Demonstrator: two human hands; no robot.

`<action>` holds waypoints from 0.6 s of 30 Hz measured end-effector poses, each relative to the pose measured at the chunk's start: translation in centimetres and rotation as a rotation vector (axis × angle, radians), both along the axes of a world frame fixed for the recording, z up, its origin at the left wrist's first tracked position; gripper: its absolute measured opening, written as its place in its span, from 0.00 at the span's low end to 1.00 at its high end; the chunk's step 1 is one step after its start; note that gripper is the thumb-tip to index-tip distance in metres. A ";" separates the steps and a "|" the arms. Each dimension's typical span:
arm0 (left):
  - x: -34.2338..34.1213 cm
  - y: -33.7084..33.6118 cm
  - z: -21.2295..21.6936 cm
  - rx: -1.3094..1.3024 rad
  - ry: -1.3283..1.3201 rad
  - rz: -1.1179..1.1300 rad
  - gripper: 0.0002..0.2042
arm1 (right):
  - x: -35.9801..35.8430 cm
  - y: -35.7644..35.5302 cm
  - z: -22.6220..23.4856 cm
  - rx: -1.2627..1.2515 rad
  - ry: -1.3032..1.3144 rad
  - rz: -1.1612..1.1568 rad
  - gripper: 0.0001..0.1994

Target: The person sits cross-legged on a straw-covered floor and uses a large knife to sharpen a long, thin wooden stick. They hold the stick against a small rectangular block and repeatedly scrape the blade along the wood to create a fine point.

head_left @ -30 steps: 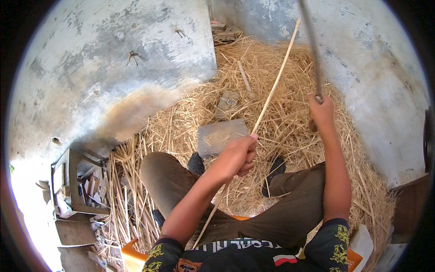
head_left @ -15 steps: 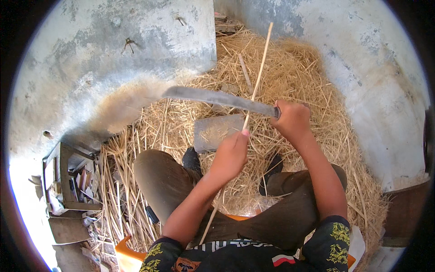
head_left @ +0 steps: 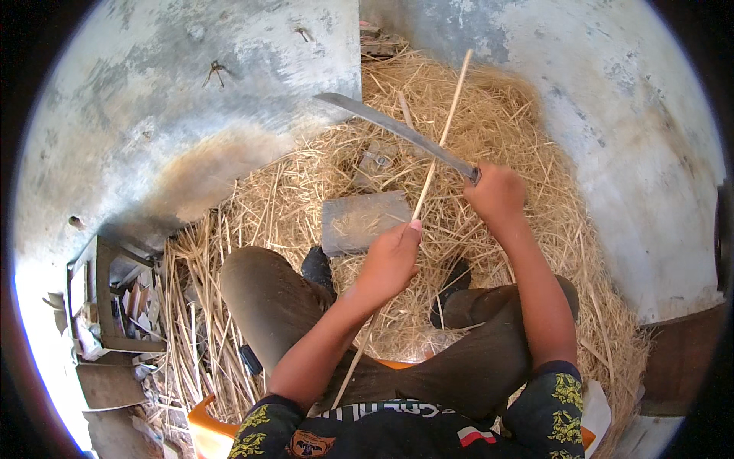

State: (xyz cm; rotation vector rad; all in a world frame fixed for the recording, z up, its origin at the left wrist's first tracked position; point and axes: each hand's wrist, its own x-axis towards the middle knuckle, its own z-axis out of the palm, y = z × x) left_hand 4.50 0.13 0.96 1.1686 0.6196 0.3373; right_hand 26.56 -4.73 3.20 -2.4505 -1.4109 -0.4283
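Observation:
My left hand (head_left: pixel 390 264) is closed around a long, thin, pale bamboo strip (head_left: pixel 436 162), which slants from my lap up and to the right. My right hand (head_left: pixel 496 196) grips the dark handle of a machete (head_left: pixel 405 131). Its long, slightly curved grey blade points up and left, and it crosses the strip well above my left hand. Whether the edge touches the strip I cannot tell. Below the blade a grey rectangular block (head_left: pixel 365 222) lies among the shavings, between my feet and the wall.
Pale shavings (head_left: pixel 535 138) cover the floor in a thick heap. A bundle of split strips (head_left: pixel 200 306) lies left of my knee. A wooden frame box (head_left: pixel 115 298) with scraps stands against the left wall. Worn plastered walls (head_left: pixel 252 69) close in the far side. An orange seat (head_left: pixel 206 430) is under me.
The machete has moved up along the strip, its tip swinging higher and to the right. The strip's upper end leans slightly more to the right. My left hand keeps its hold.

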 end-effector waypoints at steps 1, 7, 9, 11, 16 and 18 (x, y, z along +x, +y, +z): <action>0.0 -0.1 -0.3 0.019 0.007 0.006 0.17 | 0.3 -0.1 0.4 0.001 0.019 -0.049 0.10; 0.1 0.9 -1.9 -0.041 -0.003 0.035 0.17 | -2.5 -1.3 -0.8 -0.071 0.007 0.073 0.06; -0.3 0.8 -0.7 -0.152 -0.030 0.021 0.17 | -3.4 -1.7 -1.2 -0.030 -0.034 0.206 0.07; -0.6 1.0 0.4 -0.364 -0.086 -0.073 0.17 | -3.0 -1.6 -1.4 0.029 -0.024 0.238 0.07; -0.9 0.3 1.7 -0.547 -0.170 -0.166 0.18 | -0.4 -0.3 -0.2 0.066 0.116 -0.078 0.12; -0.6 0.1 1.4 -0.523 -0.158 -0.158 0.18 | -0.8 -0.7 -0.3 0.067 0.121 -0.042 0.12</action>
